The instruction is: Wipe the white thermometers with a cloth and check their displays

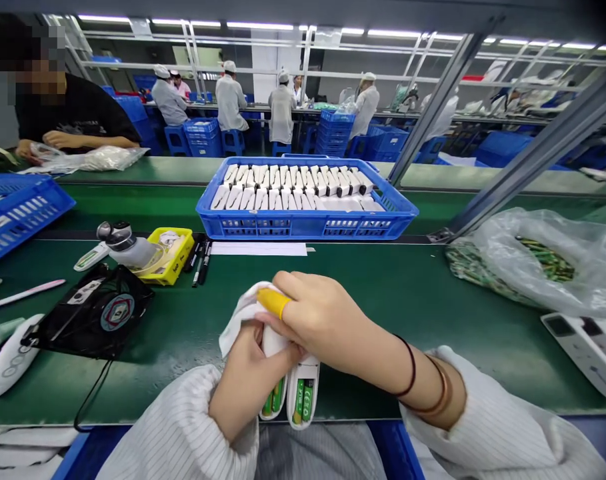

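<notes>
Two white handheld devices (310, 369) with green batteries showing in their open compartments are held side by side above the front edge of the green bench. My left hand (255, 373) is closed around them from below and the left. Over their upper ends, my right hand (317, 320), with a yellow finger cot on one finger, presses a white cloth (235, 320). The fingers of both hands meet there, and the devices' tops are hidden under the cloth and fingers.
A blue crate (303, 227) of white devices stands at the back centre. At left are a black fan (100, 313), a yellow tray (180, 260), pens and a bottle. A plastic bag of batteries (547, 267) and white devices lie at right. A person sits across at far left.
</notes>
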